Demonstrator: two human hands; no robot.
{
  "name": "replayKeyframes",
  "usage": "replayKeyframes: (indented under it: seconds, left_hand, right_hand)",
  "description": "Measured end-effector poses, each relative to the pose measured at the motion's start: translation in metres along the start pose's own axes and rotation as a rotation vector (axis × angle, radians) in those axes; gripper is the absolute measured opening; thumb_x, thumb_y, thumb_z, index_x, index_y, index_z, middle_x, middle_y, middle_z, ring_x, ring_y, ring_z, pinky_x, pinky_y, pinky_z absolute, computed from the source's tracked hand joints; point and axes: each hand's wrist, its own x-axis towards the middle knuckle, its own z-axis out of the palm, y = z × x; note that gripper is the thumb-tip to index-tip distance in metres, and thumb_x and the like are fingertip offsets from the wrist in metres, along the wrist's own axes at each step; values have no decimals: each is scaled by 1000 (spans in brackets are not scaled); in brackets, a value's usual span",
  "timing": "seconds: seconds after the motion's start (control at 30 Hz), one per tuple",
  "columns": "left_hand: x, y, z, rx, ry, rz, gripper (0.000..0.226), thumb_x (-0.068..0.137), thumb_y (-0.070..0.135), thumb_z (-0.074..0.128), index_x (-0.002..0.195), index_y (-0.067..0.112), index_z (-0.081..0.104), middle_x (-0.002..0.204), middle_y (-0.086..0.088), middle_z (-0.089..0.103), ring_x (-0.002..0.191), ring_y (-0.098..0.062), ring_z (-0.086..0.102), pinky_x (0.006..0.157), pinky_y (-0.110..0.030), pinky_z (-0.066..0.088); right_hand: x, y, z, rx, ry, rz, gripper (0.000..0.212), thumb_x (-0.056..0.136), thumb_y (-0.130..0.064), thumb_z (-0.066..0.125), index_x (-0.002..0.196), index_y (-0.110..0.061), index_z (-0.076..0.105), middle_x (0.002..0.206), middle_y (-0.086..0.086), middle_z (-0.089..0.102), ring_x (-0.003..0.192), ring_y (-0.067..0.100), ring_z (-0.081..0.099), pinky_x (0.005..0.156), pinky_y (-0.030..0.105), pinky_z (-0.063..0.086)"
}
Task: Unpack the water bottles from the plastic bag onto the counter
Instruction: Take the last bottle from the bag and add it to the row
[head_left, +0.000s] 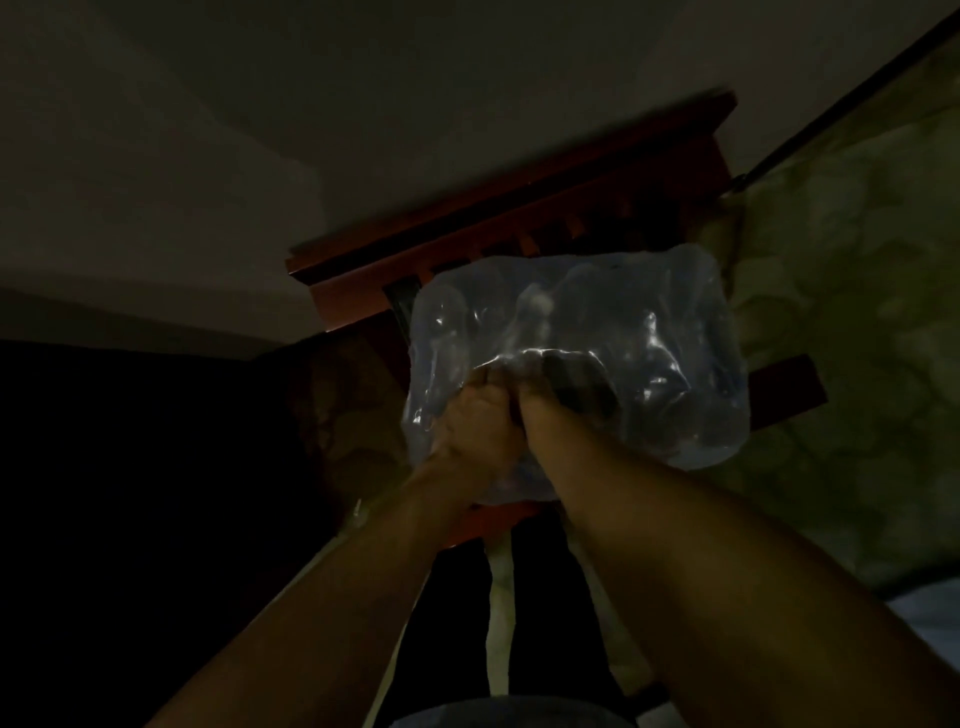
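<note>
Plastic bag (571, 358): clear, crinkled and bulging, it sits on a reddish wooden piece of furniture (519, 208), covering most of its top.
Water bottles (649, 343): rounded clear shapes show through the film inside the bag; the dim light and blur leave their number and their lie unclear.
Left hand (467, 421): it is at the near left part of the bag, its fingers curled into the plastic and gripping a bunched fold of it.
Right hand (550, 384): it is just beside the left hand and touching it, its fingers buried in the film at the bag's near middle; it seems to pinch the plastic, but whether the fingers close fully cannot be told.
Forearms: both are bare and reach up from the lower edge of the picture, converging at the bag.
Wooden furniture: dark red with a ledge and slats along its far side, it stands against a pale wall (260, 130).
Patterned cloth (857, 312): greenish, to the right of the bag and just beside it.
Light: very dim, with the lower left nearly black.
</note>
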Motion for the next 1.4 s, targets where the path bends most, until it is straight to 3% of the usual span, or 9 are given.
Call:
replayKeyframes:
  seconds: [0.1,0.23,0.4,0.53,0.73,0.87,1.03,1.23,1.4]
  left_hand:
    - [-6,7,-9,-95,1,18,38,92,17,59,129,8,54,135,-11,53,118,-27,57,99,-31,47]
    - [-19,22,-23,-315,-20,-3,35,95,13,55,130,8,56,130,-13,59,119,-29,58,101,-36,47]
    - [-28,38,-44,-466,-60,-123,33,101,20,42,120,2,62,122,-20,64,111,-34,61,98,-44,50]
    - [-47,48,-59,-584,-77,-159,35,98,24,48,114,-1,66,113,-20,68,105,-34,65,95,-46,53]
    - [-90,59,-80,-683,-93,-142,30,98,25,54,105,-1,67,104,-20,71,94,-33,71,87,-45,59]
    - [-112,63,-95,-716,-76,-105,26,97,26,56,96,1,64,100,-21,71,89,-33,73,84,-43,60]
    - [-129,72,-113,-841,0,-97,37,94,23,57,119,-3,64,114,-23,69,96,-34,72,65,-34,61]
    - [-154,61,-141,-1115,39,-59,50,89,42,58,119,2,66,118,-22,69,107,-37,67,97,-48,53]
    - [-206,47,-162,-1294,75,51,40,89,49,57,81,11,66,68,-8,65,60,-21,59,64,-31,46]
  right_hand:
    - [-14,-16,-5,-14,83,43,26,99,-35,48,87,-15,61,87,7,63,74,19,57,76,32,53]
    - [-36,-26,-22,2,119,121,31,94,-41,55,85,-13,61,86,8,64,76,21,57,90,42,55]
    - [-83,-28,-36,15,96,174,27,94,-44,54,85,-19,58,111,5,59,91,20,56,76,35,49]
    - [-122,-23,-47,-94,140,160,38,90,-53,57,90,-15,56,92,6,57,79,18,55,56,29,47]
    - [-169,-27,-64,-295,184,11,29,91,-40,61,99,-13,64,110,13,62,103,28,61,87,38,53]
    - [-201,-35,-60,-347,248,-54,38,80,-47,70,102,-16,64,105,7,66,83,20,64,57,25,52]
    - [-233,-47,-38,-283,290,-178,33,75,-52,72,83,-22,60,80,2,67,65,16,65,36,18,47]
    - [-275,-58,-16,-248,136,-318,54,76,-57,68,113,-18,61,102,8,70,71,21,68,42,20,50]
    - [-319,-43,0,-233,-11,-559,61,72,-64,71,108,-16,63,91,8,76,66,20,74,52,23,56]
